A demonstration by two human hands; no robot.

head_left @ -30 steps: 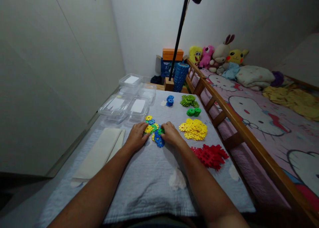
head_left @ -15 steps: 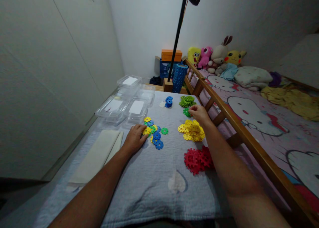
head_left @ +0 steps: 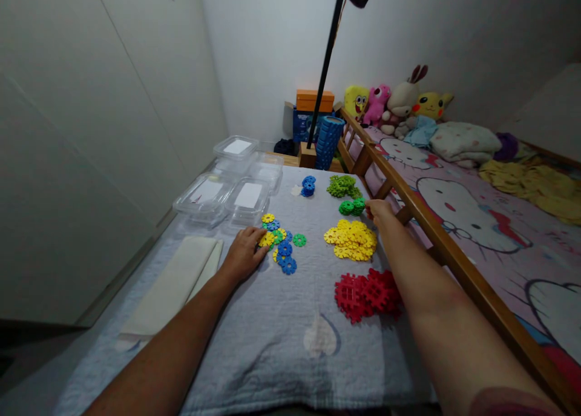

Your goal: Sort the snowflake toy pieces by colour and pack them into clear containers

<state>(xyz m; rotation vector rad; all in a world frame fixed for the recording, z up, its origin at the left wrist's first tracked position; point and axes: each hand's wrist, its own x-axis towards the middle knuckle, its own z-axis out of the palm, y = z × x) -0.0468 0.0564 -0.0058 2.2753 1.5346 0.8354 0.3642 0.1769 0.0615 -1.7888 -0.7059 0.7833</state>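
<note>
On a grey-blue quilted cloth [head_left: 281,319] lie sorted heaps of plastic snowflake discs. My left hand [head_left: 245,252] rests flat, fingers apart, its tips on the mixed pile of yellow, blue and green discs [head_left: 278,241]. My right hand [head_left: 379,213] is at the right edge of the dark green pile [head_left: 352,206], fingers curled against a green disc there. Just in front of it lies the yellow heap [head_left: 351,239], and nearer me the red heap [head_left: 365,292]. A light green heap [head_left: 342,186] and a small blue stack [head_left: 309,185] sit farther back.
Clear lidded plastic boxes [head_left: 227,189] stand at the back left. A folded white cloth [head_left: 177,283] lies at the left. A wooden bed rail [head_left: 436,246] runs along the right, with plush toys [head_left: 394,104] on the bed. A black pole [head_left: 324,71] rises behind.
My right hand left the mixed pile, crossed right over the yellow heap and now sits at the dark green pile. A lone green disc now lies apart beside the mixed pile. My left hand stayed.
</note>
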